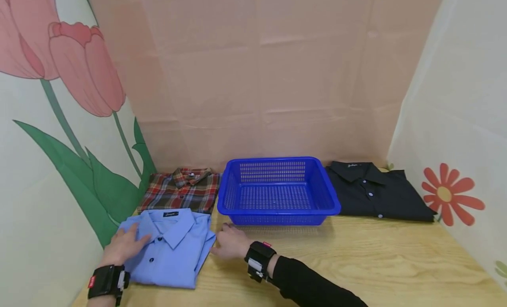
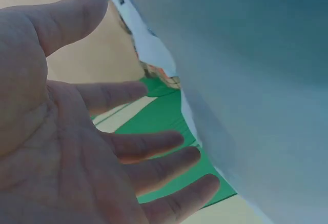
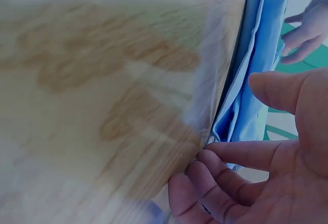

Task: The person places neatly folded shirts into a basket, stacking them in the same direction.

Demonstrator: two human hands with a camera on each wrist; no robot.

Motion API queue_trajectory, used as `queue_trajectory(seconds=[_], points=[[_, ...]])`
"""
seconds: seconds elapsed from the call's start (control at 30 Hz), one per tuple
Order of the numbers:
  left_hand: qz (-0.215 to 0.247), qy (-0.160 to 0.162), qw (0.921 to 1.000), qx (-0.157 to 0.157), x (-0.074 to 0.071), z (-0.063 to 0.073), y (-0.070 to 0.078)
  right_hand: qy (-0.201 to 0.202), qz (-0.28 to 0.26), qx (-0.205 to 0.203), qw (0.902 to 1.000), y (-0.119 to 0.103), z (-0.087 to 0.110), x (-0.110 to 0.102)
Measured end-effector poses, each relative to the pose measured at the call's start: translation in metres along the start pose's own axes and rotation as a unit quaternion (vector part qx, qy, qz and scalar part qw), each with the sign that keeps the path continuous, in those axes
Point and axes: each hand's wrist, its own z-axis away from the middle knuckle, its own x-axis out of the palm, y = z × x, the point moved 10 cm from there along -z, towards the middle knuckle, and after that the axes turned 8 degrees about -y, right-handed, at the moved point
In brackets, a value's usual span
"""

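1. Closest lay a blue shirt (image 1: 174, 263), folded on the left part of the table (image 1: 396, 263), with its collar (image 1: 179, 234) toward the back wall (image 1: 257, 78).
2. The left hand (image 1: 124, 245) was at the shirt's left side, with its fingers spread and its thumb out wide. I could not tell if it touched the cloth.
3. The right hand (image 1: 230, 242) was just beside the shirt's right edge. Its fingers were loosely bent, and its thumb stood apart from them.
4. Just behind the blue shirt lay a folded plaid shirt (image 1: 174, 195).
5. Next to that, on the right, sat a blue basket (image 1: 277, 213) with little holes.
6. Right of the basket lay a folded black shirt (image 1: 390, 199).
7. Big pink tulips (image 1: 89, 74) decorated the left side, and a red flower (image 1: 444, 193) the right.
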Motion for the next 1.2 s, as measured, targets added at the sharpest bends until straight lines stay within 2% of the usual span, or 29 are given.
queue_trajectory(seconds=[0.2, 0.4, 0.6, 0.7, 0.83, 0.97, 1.2], points=[[0.014, -0.021, 0.9997, -0.001, 0.004, -0.002, -0.007, 0.004, -0.008, -0.007, 0.9999, -0.005, -0.004, 0.005], [0.008, -0.025, 0.9996, -0.007, 0.005, -0.001, -0.019, -0.03, -0.075, -0.015, 0.9967, -0.006, -0.01, 0.015], [0.026, -0.042, 0.9988, 0.003, 0.008, -0.002, -0.024, -0.05, -0.075, -0.049, 0.9948, -0.015, -0.011, 0.014], [0.028, -0.045, 0.9986, -0.009, 0.009, -0.004, -0.029, -0.065, -0.076, -0.058, 0.9933, -0.019, -0.012, 0.016], [0.02, -0.037, 0.9986, -0.032, 0.007, -0.005, -0.035, -0.068, -0.105, -0.057, 0.9905, -0.02, -0.012, 0.016], [0.0, -0.03, 0.999, -0.033, 0.005, -0.004, -0.035, -0.075, -0.137, -0.055, 0.9862, -0.021, -0.014, 0.015], [-0.026, -0.028, 0.9992, -0.01, 0.005, -0.007, -0.028, -0.081, -0.144, -0.069, 0.9839, -0.029, -0.02, 0.014]])
